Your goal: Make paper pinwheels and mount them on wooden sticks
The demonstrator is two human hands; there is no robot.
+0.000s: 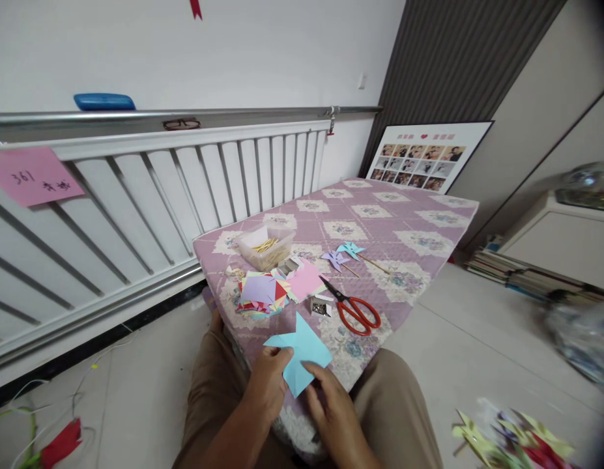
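A light blue sheet of paper (302,352) lies at the near edge of the quilted mattress (380,221). My left hand (267,381) pinches its left side, fingers closed on the paper. The fingers of my right hand (331,397) press on its lower right part. Red-handled scissors (355,309) lie just beyond the sheet. A pile of coloured paper squares (267,290) sits to the left of them, with a small metal clip (320,306) in between.
A clear plastic box (266,247) with thin sticks stands further back. Two small paper pinwheels (343,255) on sticks lie beside it. A white radiator (159,189) runs along the left. A photo board (426,156) leans at the far end. Finished pinwheels (511,440) lie on the floor, right.
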